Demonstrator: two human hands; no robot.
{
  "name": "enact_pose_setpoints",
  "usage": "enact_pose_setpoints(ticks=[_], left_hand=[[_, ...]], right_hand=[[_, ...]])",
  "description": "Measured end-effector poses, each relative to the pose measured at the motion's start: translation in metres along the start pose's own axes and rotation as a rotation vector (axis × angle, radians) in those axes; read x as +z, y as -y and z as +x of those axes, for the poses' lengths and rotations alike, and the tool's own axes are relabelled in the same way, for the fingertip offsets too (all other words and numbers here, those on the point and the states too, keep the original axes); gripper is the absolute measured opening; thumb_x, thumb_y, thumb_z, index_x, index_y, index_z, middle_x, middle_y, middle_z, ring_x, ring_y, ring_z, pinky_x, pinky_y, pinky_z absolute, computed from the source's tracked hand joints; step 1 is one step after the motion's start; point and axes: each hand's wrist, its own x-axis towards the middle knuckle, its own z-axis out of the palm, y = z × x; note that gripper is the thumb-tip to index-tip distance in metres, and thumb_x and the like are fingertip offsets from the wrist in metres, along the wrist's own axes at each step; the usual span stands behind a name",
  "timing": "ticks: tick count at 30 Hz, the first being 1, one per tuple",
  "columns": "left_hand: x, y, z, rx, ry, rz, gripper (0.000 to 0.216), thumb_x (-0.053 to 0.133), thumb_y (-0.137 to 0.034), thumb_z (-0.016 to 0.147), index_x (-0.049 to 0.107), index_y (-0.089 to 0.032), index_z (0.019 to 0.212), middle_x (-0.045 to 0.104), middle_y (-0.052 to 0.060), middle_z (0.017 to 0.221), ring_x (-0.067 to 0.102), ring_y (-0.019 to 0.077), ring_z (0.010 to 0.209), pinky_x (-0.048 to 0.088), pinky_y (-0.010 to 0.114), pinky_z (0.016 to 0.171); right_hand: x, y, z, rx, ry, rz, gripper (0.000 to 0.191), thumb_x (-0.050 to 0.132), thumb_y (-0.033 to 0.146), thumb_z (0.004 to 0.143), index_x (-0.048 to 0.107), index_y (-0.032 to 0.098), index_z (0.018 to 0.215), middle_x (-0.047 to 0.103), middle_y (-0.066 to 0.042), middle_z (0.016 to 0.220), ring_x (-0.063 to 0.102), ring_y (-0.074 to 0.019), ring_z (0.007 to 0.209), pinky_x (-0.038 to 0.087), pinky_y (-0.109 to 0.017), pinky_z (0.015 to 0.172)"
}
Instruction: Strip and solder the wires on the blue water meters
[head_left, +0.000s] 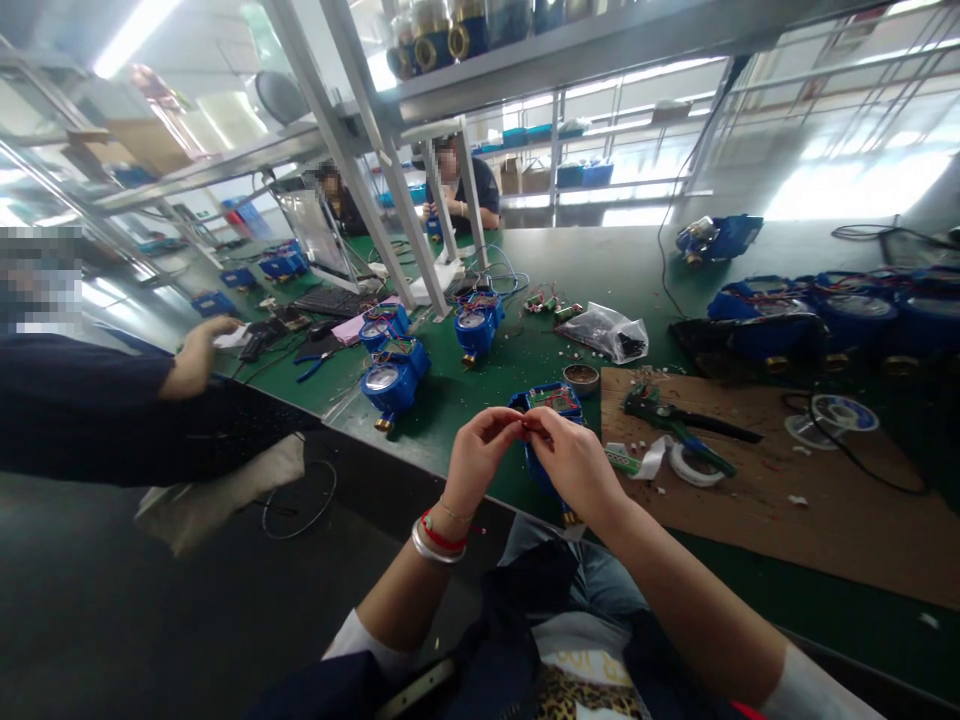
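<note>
The blue meter [536,468] sits at the near edge of the bench, under the person's hands, its moulded casing partly hidden by them. A flat green circuit board [553,398] with thin red wires lies in its open top, and a brass fitting [571,514] shows at its near end.

The left hand [484,450] and right hand [574,460] meet above the casing, thumbs and forefingers drawn together at the tips; whether something fine is pinched between them I cannot tell. A red cord [444,537] and a smooth silvery bangle [433,548] circle the left wrist.

Just beyond the meter stands a small round bowl [581,389] of brown, grainy matter. To the right, a matte brown cardboard sheet [720,515] bears a green-and-black hand tool [667,415], a white tape ring [677,462] and a clear-flanged spool [859,412]. Farther off lies a crinkled transparent bag [604,330].

To the left are more blue meters [394,385], with round glassy dials, on the smooth green bench top [615,250]. At the far left, a co-worker's hand [196,350] extends from a dark sleeve [75,400].
</note>
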Motion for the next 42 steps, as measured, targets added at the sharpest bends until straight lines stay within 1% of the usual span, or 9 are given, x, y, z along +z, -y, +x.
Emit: enact_pose_setpoints(ticks=[5,11,14,17,22,27,30,35,42], left_hand=[[-0.007,-0.002,0.002,0.004,0.075,0.091,0.016,0.066,-0.031,0.081,0.065,-0.017,0.087,0.068,0.003,0.085,0.064,0.0157,0.082,0.050,0.027,0.080],[-0.010,-0.010,0.000,0.154,0.030,0.434,0.013,0.058,-0.030,0.087,0.063,-0.018,0.085,0.065,0.001,0.083,0.061,0.0145,0.078,0.047,0.025,0.074],[-0.008,-0.014,-0.003,0.237,0.018,0.577,0.015,0.053,-0.030,0.091,0.061,-0.019,0.088,0.064,0.003,0.086,0.059,0.0156,0.082,0.045,0.027,0.077],[-0.005,-0.013,-0.006,0.312,-0.020,0.676,0.014,0.048,-0.028,0.094,0.058,-0.019,0.090,0.063,0.003,0.089,0.057,0.0161,0.085,0.042,0.028,0.080],[0.006,-0.008,-0.008,0.394,-0.063,0.671,0.011,0.044,-0.024,0.095,0.054,-0.019,0.091,0.058,0.003,0.089,0.053,0.0155,0.084,0.039,0.028,0.081],[0.012,-0.008,-0.009,0.451,-0.036,0.635,0.011,0.042,-0.021,0.095,0.051,-0.020,0.088,0.056,0.003,0.089,0.051,0.0150,0.085,0.040,0.028,0.082],[0.013,-0.007,-0.009,0.416,-0.040,0.564,0.009,0.045,-0.022,0.093,0.053,-0.019,0.089,0.057,0.004,0.092,0.052,0.0151,0.087,0.041,0.029,0.083],[0.016,-0.002,-0.009,0.176,-0.016,0.281,0.016,0.048,-0.023,0.091,0.051,-0.019,0.107,0.061,0.004,0.100,0.058,0.0108,0.071,0.046,0.025,0.070],[0.024,0.004,0.000,0.059,0.018,0.179,0.017,0.059,-0.027,0.085,0.056,-0.018,0.099,0.057,-0.002,0.071,0.056,0.0107,0.061,0.044,0.022,0.060]], right_hand=[[0.000,-0.002,0.000,0.009,0.013,-0.015,0.018,0.052,0.006,0.086,0.060,0.019,0.096,0.068,-0.002,0.090,0.065,-0.0165,0.080,0.044,-0.025,0.073],[0.000,-0.001,0.000,-0.045,0.023,-0.152,0.008,0.054,0.016,0.091,0.062,0.020,0.089,0.066,-0.002,0.086,0.062,-0.0169,0.078,0.042,-0.026,0.071],[0.000,0.002,-0.002,-0.081,-0.001,-0.270,0.011,0.051,0.020,0.094,0.062,0.019,0.091,0.065,-0.004,0.094,0.060,-0.0172,0.081,0.043,-0.026,0.073],[-0.001,0.004,-0.003,-0.140,-0.043,-0.409,0.015,0.049,0.019,0.094,0.063,0.018,0.092,0.061,-0.008,0.107,0.056,-0.0205,0.094,0.044,-0.031,0.084],[-0.005,0.007,-0.001,-0.143,-0.059,-0.552,0.012,0.054,0.016,0.089,0.066,0.017,0.089,0.055,-0.013,0.120,0.047,-0.0283,0.107,0.042,-0.042,0.092],[-0.009,0.009,0.000,-0.160,-0.081,-0.471,0.012,0.054,0.018,0.090,0.066,0.020,0.092,0.056,-0.010,0.113,0.047,-0.0258,0.103,0.042,-0.041,0.092],[-0.012,0.007,0.002,-0.172,-0.091,-0.460,0.013,0.054,0.019,0.090,0.065,0.019,0.084,0.057,-0.009,0.109,0.047,-0.0253,0.100,0.041,-0.040,0.092],[-0.019,0.002,0.005,-0.155,-0.125,-0.446,0.013,0.056,0.021,0.090,0.066,0.018,0.082,0.057,-0.010,0.102,0.047,-0.0253,0.098,0.042,-0.041,0.090],[-0.021,-0.006,0.008,-0.135,-0.176,-0.288,0.010,0.061,0.017,0.086,0.064,0.017,0.076,0.058,-0.008,0.100,0.050,-0.0242,0.100,0.043,-0.039,0.091]])
